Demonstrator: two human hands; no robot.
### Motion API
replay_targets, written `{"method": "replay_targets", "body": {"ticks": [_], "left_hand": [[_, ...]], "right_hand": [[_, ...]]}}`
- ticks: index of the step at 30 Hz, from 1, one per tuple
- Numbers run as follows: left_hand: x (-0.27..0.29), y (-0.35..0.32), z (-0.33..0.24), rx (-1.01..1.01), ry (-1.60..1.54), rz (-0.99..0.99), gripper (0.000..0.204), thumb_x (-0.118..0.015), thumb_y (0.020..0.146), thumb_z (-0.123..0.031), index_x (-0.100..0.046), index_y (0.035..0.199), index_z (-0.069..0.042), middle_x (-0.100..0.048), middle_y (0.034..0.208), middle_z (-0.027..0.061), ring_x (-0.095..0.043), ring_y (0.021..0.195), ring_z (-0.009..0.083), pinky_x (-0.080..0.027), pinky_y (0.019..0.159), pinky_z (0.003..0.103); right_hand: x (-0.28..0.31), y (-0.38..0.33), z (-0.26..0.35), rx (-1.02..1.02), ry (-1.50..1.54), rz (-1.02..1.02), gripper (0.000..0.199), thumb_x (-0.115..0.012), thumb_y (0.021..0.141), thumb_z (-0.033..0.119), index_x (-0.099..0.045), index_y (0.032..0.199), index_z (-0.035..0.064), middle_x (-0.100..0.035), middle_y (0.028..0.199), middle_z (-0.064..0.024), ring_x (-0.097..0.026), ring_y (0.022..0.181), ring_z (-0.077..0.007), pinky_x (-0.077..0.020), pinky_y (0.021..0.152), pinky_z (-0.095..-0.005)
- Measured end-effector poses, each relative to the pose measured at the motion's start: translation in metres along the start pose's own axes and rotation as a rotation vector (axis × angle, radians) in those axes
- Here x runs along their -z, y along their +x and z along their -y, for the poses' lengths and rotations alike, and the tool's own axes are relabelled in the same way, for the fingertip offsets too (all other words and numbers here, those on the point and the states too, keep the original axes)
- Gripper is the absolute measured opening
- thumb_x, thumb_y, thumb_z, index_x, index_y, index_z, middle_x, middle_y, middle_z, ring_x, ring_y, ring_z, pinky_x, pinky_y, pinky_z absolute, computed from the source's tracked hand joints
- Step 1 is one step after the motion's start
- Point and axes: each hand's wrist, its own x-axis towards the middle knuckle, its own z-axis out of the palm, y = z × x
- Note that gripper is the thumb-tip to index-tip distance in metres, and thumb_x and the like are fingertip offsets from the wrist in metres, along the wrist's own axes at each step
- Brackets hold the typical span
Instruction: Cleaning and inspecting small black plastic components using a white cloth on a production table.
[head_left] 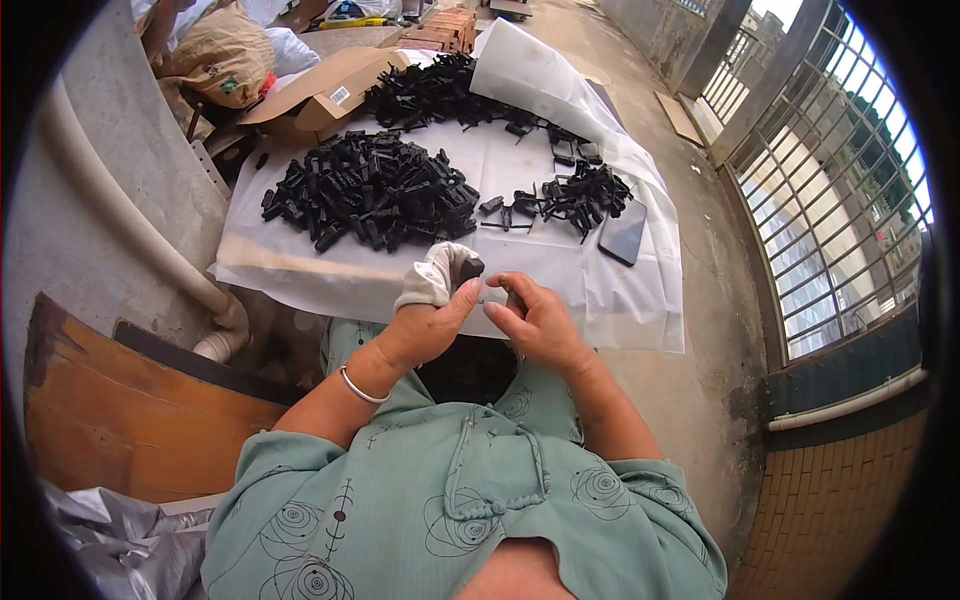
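Note:
My left hand (428, 325), its fingers covered by a white cloth glove (436, 277), is closed around a small black plastic part (471, 268). Close beside it, my right hand (542, 325) has its fingers curled towards the thumb. Something dark shows at those fingers, too small to name. Both hands are over the near edge of a table covered with a white sheet (310, 283). Beyond my left hand lies a big heap of black plastic parts (370, 190). A smaller heap of black parts with thin prongs (585, 200) lies beyond my right hand.
A smartphone (624, 235) lies near the sheet's right side. Another black heap (425, 88) lies at the back, beside an opened cardboard box (325, 105) and a folded-over sheet flap (545, 75). A pipe (140, 190) runs along the left wall; a barred window (830, 190) is at right.

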Motion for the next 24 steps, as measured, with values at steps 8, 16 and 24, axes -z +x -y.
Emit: {"method": "replay_targets", "body": {"ticks": [8, 16, 24], "left_hand": [[0.002, 0.012, -0.007, 0.334, -0.113, 0.027, 0.031, -0.043, 0.091, -0.006, -0.039, 0.122, -0.005, -0.052, 0.083, 0.0018, -0.041, 0.057, 0.0041, -0.037, 0.049, 0.018], [0.001, 0.018, -0.015, 0.497, -0.212, 0.283, 0.03, -0.043, 0.086, -0.006, -0.041, 0.116, -0.006, -0.048, 0.081, -0.0006, -0.039, 0.057, 0.0028, -0.034, 0.048, 0.018], [-0.003, 0.021, -0.005, 0.508, -0.253, 0.168, 0.025, -0.042, 0.085, -0.002, -0.042, 0.11, -0.004, -0.043, 0.075, -0.0021, -0.033, 0.05, 0.0017, -0.028, 0.043, 0.018]], "right_hand": [[0.004, 0.016, -0.021, 0.269, -0.025, -0.09, 0.012, -0.067, 0.077, 0.006, -0.063, 0.087, 0.0015, -0.057, 0.069, -0.0002, -0.046, 0.058, -0.0045, -0.0386, 0.052, -0.0211], [0.003, 0.024, -0.027, 0.003, 0.295, -0.031, 0.013, -0.067, 0.079, 0.007, -0.055, 0.081, 0.0035, -0.048, 0.065, 0.0045, -0.04, 0.058, -0.0023, -0.0354, 0.052, -0.0191], [0.004, 0.024, -0.027, 0.224, 0.041, 0.001, 0.02, -0.05, 0.091, 0.015, -0.053, 0.08, -0.0012, -0.05, 0.066, -0.0083, -0.044, 0.058, -0.0123, -0.0396, 0.055, -0.0279]]}}
